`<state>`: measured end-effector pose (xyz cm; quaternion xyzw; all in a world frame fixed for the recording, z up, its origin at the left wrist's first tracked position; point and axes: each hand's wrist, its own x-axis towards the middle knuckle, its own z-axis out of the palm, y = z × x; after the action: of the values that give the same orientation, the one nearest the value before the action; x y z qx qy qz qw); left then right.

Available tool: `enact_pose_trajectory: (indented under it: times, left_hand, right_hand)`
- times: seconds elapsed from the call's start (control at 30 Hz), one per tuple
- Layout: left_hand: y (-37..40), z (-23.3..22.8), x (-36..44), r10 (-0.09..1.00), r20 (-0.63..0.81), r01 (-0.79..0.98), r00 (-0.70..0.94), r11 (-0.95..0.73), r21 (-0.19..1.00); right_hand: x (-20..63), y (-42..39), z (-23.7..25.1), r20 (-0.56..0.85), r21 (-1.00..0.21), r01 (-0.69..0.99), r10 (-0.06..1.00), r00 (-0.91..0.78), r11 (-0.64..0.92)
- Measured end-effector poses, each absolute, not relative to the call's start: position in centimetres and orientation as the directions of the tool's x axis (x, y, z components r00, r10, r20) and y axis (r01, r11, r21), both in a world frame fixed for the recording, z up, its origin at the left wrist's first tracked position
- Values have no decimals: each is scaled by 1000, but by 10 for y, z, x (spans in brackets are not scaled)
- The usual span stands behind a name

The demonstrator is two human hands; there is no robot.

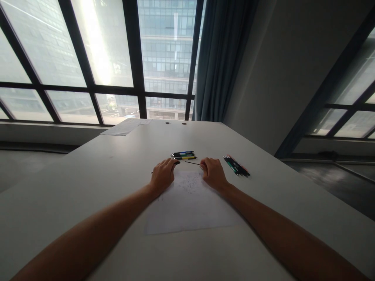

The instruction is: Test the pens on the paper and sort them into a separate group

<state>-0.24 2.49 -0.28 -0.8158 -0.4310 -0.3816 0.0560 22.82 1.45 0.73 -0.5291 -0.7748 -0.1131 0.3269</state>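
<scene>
**Pen parts in both hands over the sheet**

The left hand (pixel 163 175) closes its grip on a dark pen barrel (pixel 176 162); the right hand (pixel 213 173) pinches a thin refill (pixel 192 162) pointing toward nine o'clock. Both rest on the paper (pixel 190 203) on the bench (pixel 88 175). At twelve o'clock lies a pen cluster (pixel 184 155), at two o'clock another (pixel 236 166). Judged: mid-assembly; aligning tip and barrel comes next.

We have 1 view, worn on the head, looking forward and slightly down along both forearms over the table (pixel 88 175). It sits close above the near edge and faces the window (pixel 102 58) beyond the far end.
</scene>
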Motion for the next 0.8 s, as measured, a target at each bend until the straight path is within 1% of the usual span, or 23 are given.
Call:
enact_pose_trajectory:
  times: [0.13,0.3,0.47,0.53,0.6,0.67,0.73,0.8]
  left_hand:
    - [25,-3,-2,672,656,748,342,-617,242]
    - [26,-5,-3,651,664,722,368,-650,237]
    - [27,-6,-3,630,662,697,407,-682,220]
    - [27,-6,-2,605,656,670,451,-715,198]
    - [27,-7,-1,570,657,631,493,-754,181]
    - [28,-7,-1,545,672,599,502,-779,185]
    - [28,-8,-1,537,690,581,485,-788,205]
    - [30,-10,-1,536,698,568,476,-793,222]
  right_hand:
    - [229,14,7,636,-162,889,734,-238,428]
    - [229,15,7,635,-136,889,727,-260,437]
    - [229,13,9,671,-108,873,683,-290,476]
    - [227,11,9,676,-101,847,661,-326,521]
    - [224,9,9,655,-93,795,638,-405,600]
    - [222,10,8,632,-94,761,629,-453,642]
    - [223,13,6,633,-103,800,659,-406,592]
    - [226,17,3,634,-100,876,709,-310,472]
